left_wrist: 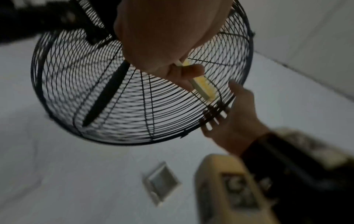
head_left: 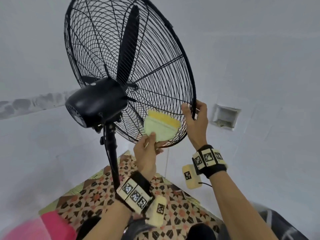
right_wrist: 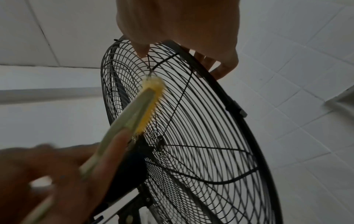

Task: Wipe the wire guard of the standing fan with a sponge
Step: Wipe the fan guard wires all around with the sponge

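Observation:
The black standing fan's wire guard (head_left: 138,58) fills the upper head view, seen from behind. A thin pale green sponge (head_left: 161,127) with a yellow face lies flat against the lower rear wires. My left hand (head_left: 155,142) pinches its lower edge between thumb and fingers. My right hand (head_left: 193,108) grips the guard's rim at the lower right, thumb on the rear wires and fingers over the front. In the left wrist view the sponge (left_wrist: 203,86) shows edge-on against the guard (left_wrist: 114,106). The right wrist view shows the yellow face of the sponge (right_wrist: 145,109) on the guard (right_wrist: 201,136).
The black motor housing (head_left: 97,103) and pole (head_left: 112,153) stand just left of my left hand. A fan blade (head_left: 128,49) points up inside the guard. A patterned mat (head_left: 173,205) lies below, a pink object (head_left: 43,226) at bottom left. A square wall recess (head_left: 225,116) sits right of the rim.

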A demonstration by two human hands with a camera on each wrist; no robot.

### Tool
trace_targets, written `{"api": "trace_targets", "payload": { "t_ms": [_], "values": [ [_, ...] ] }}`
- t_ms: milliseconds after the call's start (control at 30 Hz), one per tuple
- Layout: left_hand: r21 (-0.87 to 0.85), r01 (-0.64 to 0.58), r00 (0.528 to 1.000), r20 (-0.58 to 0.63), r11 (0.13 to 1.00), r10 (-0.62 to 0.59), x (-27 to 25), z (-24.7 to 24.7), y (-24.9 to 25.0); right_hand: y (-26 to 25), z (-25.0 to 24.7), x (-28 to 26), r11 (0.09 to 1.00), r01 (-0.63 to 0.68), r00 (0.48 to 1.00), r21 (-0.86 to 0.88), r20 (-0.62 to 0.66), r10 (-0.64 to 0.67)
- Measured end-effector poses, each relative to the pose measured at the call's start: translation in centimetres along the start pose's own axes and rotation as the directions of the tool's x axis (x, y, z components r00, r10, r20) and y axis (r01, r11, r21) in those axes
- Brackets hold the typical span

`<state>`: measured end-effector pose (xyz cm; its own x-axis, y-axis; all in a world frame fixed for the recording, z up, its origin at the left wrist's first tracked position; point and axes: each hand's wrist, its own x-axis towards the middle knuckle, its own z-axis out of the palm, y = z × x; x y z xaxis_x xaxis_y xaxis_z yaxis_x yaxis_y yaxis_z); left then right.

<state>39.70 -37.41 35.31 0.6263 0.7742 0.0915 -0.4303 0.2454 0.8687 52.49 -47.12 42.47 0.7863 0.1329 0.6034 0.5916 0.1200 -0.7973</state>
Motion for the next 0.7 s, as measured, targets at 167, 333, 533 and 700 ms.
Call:
{"api": "trace_targets", "payload": {
  "t_ms": [167,333,533,700],
  "values": [
    [0.081,0.072,0.996,-0.053,0.994,-0.068,0.4,-1.1,-0.8,-0.6,-0.1,0.3,1.0,-0.015,1.0,0.0,0.002,0.015],
    [0.037,-0.021,1.0,-0.007,0.999,0.021,-0.1,-0.6,0.3,-0.1,0.0,0.1,1.0,-0.008,1.0,-0.012,0.004,0.008],
    [0.057,0.076,0.995,-0.076,0.996,-0.071,-0.3,-0.2,-1.0,-0.6,0.0,0.2,1.0,-0.018,1.0,0.003,-0.015,0.018],
    [0.124,0.044,0.994,-0.103,0.991,-0.031,-0.2,-1.6,-2.0,-0.2,-0.4,0.1,1.0,-0.019,1.0,0.011,0.005,0.019]
  ]
}}
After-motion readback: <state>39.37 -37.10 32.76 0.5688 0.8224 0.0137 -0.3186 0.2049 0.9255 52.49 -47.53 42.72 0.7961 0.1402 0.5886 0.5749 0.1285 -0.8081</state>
